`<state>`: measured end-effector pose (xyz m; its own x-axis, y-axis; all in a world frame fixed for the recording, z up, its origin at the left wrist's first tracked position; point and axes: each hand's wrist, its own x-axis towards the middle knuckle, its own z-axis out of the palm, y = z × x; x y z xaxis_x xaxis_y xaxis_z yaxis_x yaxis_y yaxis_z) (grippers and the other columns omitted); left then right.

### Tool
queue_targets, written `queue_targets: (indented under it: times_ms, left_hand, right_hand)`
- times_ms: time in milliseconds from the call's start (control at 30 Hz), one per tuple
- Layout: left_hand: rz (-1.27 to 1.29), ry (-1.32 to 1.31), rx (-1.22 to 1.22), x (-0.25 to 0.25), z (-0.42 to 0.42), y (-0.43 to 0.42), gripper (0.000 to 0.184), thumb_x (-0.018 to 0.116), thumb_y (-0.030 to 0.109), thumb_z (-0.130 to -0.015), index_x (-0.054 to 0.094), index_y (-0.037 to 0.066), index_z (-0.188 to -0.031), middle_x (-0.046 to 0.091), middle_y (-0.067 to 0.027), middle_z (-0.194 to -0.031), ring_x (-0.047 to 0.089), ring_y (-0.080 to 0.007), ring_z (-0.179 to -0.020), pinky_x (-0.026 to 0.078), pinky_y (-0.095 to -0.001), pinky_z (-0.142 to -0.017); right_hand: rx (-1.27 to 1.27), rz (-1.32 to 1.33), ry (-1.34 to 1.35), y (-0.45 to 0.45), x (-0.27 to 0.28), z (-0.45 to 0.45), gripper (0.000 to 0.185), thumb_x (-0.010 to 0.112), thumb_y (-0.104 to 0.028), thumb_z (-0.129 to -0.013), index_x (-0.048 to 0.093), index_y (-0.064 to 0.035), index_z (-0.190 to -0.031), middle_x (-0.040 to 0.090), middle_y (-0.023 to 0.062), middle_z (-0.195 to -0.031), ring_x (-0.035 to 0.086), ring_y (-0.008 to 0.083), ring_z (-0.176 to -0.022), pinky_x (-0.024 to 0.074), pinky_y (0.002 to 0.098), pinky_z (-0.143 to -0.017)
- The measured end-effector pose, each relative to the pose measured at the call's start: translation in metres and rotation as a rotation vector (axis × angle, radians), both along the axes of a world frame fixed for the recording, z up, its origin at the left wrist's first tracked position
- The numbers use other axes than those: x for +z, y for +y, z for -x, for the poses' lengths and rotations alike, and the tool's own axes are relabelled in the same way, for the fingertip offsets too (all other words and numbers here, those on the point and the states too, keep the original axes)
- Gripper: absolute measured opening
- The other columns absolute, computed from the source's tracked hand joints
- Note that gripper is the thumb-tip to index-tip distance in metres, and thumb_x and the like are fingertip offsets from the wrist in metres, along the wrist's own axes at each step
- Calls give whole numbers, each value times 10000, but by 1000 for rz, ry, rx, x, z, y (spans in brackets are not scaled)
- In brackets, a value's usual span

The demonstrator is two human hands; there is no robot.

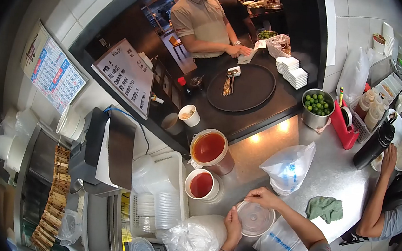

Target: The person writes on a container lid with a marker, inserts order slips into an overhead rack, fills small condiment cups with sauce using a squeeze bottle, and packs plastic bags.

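Observation:
A round translucent plastic container with a clear lid (pixel 256 219) is between my two hands above the steel counter. My left hand (pixel 233 226) grips its left side, thumb and fingers at the rim. At the top edge, my right hand (pixel 262 197) is closed with its fingers on the lid's rim. What the container holds is hard to make out. Just beyond my right hand stands a tied white plastic bag (pixel 288 168) with blue print. A flat printed plastic bag (pixel 281 238) lies under my right forearm. Left of my left wrist is a bulging clear bag (pixel 194 237).
Two tubs of red sauce (pixel 210 146) stand ahead on the left, beside a white basket (pixel 183 182) of plastic containers. A green cloth (pixel 324 209) and a pot of limes (pixel 316 118) are to the right. A co-worker's arm (pixel 378 203) reaches in at right; another person stands beyond the black tray (pixel 257 94).

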<state>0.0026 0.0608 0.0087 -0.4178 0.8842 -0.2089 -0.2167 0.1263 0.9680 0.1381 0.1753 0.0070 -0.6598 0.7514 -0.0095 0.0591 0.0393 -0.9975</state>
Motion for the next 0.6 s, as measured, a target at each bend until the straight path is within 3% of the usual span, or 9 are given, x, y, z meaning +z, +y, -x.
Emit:
queue_targets:
  times_ms: [133,233,333,400,433,500,533,600]
  left_hand:
    - [-23,17,111,-7,-6,-5,408,417,319,-982,577,-32,-1113,621,-87,-1022,571,-143,-920,436,-264,-846]
    - [18,-86,120,-13,-2,-6,399,416,321,-980,571,-24,-1108,615,-87,-1026,568,-142,-915,436,-265,-843]
    - [84,-154,83,-22,7,-6,386,413,314,-980,572,-16,-1100,611,-87,-1037,568,-144,-927,436,-268,-844]
    - [129,-156,57,-23,8,-4,372,405,281,-986,576,-19,-1125,599,-82,-1074,536,-143,-996,410,-269,-889]
    - [127,-151,55,-22,7,-3,372,405,281,-986,576,-19,-1125,599,-82,-1074,536,-143,-996,410,-269,-889]
    - [22,-105,20,-16,3,-1,397,402,294,-981,527,-18,-1191,568,-110,-1170,532,-177,-1070,405,-291,-930]
    - [26,-97,13,-12,1,0,397,402,294,-981,527,-18,-1191,568,-110,-1170,532,-177,-1070,405,-291,-930]
    - [-87,162,63,-5,-6,-1,461,367,288,-987,391,-30,-1320,435,-160,-1343,415,-225,-1239,307,-324,-1036]
  right_hand:
    - [-112,-23,7,0,-19,1,208,645,-230,-855,669,-24,-866,629,21,-699,524,67,-652,438,255,-606]
    - [-87,12,-29,-1,-20,0,189,645,-192,-857,666,-16,-923,659,20,-783,554,70,-720,458,243,-669]
    - [-59,-31,-52,-2,-13,2,232,587,-255,-886,654,-42,-946,657,54,-782,587,120,-716,463,288,-669]
    - [23,-303,-130,-1,-6,3,256,513,-273,-911,639,-71,-1006,674,92,-901,645,249,-834,489,358,-758]
    - [20,-305,-124,-4,0,3,256,513,-273,-911,639,-71,-1006,674,92,-901,645,249,-834,489,358,-758]
    - [-3,-416,-425,-11,11,5,256,466,-255,-923,645,-95,-1010,657,125,-986,628,336,-860,496,401,-768]
    - [-11,-410,-418,-12,11,6,256,466,-255,-923,645,-95,-1010,657,125,-986,628,336,-860,496,401,-768]
    - [-33,-437,-441,-12,13,4,232,483,-240,-905,648,-116,-1011,651,126,-1002,625,343,-858,497,422,-763]
